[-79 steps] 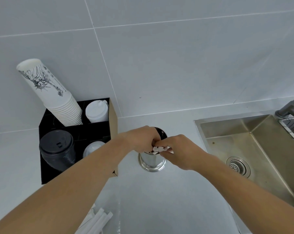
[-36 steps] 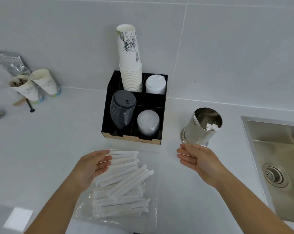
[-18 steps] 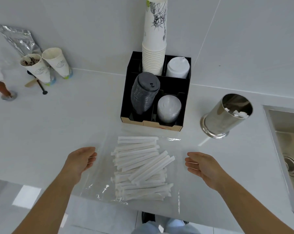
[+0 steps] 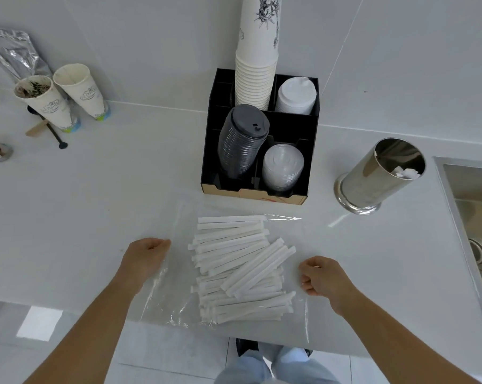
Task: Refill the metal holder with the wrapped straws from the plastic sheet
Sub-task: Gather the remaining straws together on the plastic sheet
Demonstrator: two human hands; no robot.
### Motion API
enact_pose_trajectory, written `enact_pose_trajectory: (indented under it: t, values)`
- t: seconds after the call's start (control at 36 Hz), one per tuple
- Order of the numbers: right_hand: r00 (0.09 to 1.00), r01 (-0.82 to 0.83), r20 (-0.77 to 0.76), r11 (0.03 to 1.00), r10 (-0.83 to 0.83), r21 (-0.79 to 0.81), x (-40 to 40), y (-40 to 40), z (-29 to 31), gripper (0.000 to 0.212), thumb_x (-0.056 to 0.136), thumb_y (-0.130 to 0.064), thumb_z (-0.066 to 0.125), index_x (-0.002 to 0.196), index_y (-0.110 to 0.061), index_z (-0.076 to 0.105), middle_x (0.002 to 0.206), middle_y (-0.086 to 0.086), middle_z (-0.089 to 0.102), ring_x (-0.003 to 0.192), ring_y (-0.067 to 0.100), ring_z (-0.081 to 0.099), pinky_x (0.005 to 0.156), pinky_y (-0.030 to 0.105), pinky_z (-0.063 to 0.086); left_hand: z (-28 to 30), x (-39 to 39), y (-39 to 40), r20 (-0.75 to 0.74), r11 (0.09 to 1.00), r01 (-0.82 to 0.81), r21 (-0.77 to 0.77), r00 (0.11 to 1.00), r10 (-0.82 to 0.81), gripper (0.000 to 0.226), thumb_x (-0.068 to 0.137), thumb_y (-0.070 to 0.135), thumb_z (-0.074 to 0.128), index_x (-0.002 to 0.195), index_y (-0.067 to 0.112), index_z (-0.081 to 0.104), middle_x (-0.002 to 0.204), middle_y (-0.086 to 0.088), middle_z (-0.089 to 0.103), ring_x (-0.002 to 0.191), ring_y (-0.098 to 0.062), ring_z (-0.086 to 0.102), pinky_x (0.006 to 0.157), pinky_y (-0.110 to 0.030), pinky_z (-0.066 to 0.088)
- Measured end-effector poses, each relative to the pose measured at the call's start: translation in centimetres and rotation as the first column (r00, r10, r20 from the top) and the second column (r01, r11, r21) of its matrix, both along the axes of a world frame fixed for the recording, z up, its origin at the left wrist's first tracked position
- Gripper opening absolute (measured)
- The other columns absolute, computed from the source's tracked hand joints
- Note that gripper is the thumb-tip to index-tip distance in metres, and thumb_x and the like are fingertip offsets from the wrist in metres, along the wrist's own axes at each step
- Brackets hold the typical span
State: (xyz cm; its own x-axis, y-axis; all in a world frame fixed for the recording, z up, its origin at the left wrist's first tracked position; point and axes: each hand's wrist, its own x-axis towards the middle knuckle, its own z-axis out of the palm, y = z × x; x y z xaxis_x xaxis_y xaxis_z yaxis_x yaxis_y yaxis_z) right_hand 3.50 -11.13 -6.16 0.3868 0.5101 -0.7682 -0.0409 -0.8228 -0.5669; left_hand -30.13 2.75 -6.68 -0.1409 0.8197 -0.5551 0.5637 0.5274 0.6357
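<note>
A pile of white wrapped straws (image 4: 242, 270) lies on a clear plastic sheet (image 4: 176, 300) near the counter's front edge. My left hand (image 4: 145, 256) rests at the sheet's left edge with its fingers curled onto the plastic. At the sheet's right edge, my right hand (image 4: 323, 275) is curled the same way. Neither hand touches the straws. The shiny metal holder (image 4: 372, 176) stands at the back right, apart from both hands. A few wrapped straw ends (image 4: 406, 172) show inside it.
A black organizer (image 4: 289, 126) with a tall stack of paper cups (image 4: 257, 65) and lids stands just behind the sheet. A steel sink (image 4: 469, 189) is at the right. Two used paper cups (image 4: 45, 103) and a foil bag (image 4: 9, 51) sit far left.
Both hands left the holder and came down to the sheet. In the last half second their open fingers curled shut at its left and right edges.
</note>
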Motion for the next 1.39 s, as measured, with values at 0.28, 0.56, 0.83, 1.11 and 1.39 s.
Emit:
enact_pose_trajectory:
  t: [0.28,0.56,0.83,1.11,1.39]
  values:
    - [0.969,-0.087,0.246,0.979,0.039,0.186,-2.4,-1.6,-0.7,0.022,0.097,-0.016,0.042,0.080,-0.010,0.054,0.060,0.007,0.060,0.049,0.019,0.055,0.051,0.036,0.051,0.0,0.9,-1.2,-0.242,0.925,0.309,0.221,0.936,-0.255,0.028,0.097,0.030,0.048,0.076,0.014,0.054,0.058,-0.005,0.062,0.055,-0.022,0.059,0.051,-0.027,0.042]
    - [0.909,-0.075,0.411,0.942,-0.070,0.328,-2.4,-2.4,-0.3,0.023,0.100,-0.016,0.034,0.083,-0.010,0.048,0.068,0.002,0.054,0.061,0.018,0.049,0.055,0.029,0.040,0.1,1.9,-2.9,-0.214,0.868,0.352,0.349,0.932,-0.292,0.022,0.099,0.029,0.047,0.078,0.019,0.048,0.052,-0.016,0.056,0.043,-0.028,0.046,0.048,-0.036,0.042]
    - [0.867,-0.105,0.494,0.942,-0.071,0.320,3.1,-6.0,-0.3,0.021,0.100,-0.018,0.038,0.083,-0.012,0.050,0.067,0.005,0.055,0.061,0.021,0.049,0.055,0.032,0.039,0.2,6.3,-6.2,-0.101,0.875,0.311,0.371,0.950,-0.294,0.020,0.098,0.028,0.047,0.078,0.025,0.050,0.056,-0.021,0.056,0.043,-0.026,0.047,0.044,-0.044,0.047]
    - [0.820,-0.071,0.563,0.955,-0.108,0.287,10.4,-10.9,0.2,0.019,0.099,-0.015,0.042,0.086,-0.011,0.056,0.065,0.010,0.056,0.059,0.024,0.051,0.055,0.032,0.040,-0.2,14.4,-9.4,0.018,0.887,0.317,0.336,0.939,-0.342,0.021,0.099,0.026,0.048,0.078,0.022,0.050,0.050,-0.004,0.049,0.035,-0.010,0.040,0.040,-0.027,0.038]
    - [0.790,-0.018,0.597,0.967,-0.142,0.255,17.3,-14.6,0.5,0.020,0.096,-0.014,0.045,0.081,-0.013,0.057,0.059,0.005,0.051,0.059,0.022,0.048,0.058,0.033,0.039,-1.3,21.6,-12.1,0.007,0.868,0.373,0.329,0.918,-0.397,0.021,0.098,0.029,0.046,0.083,0.016,0.052,0.049,0.001,0.045,0.040,-0.012,0.033,0.046,-0.031,0.035]
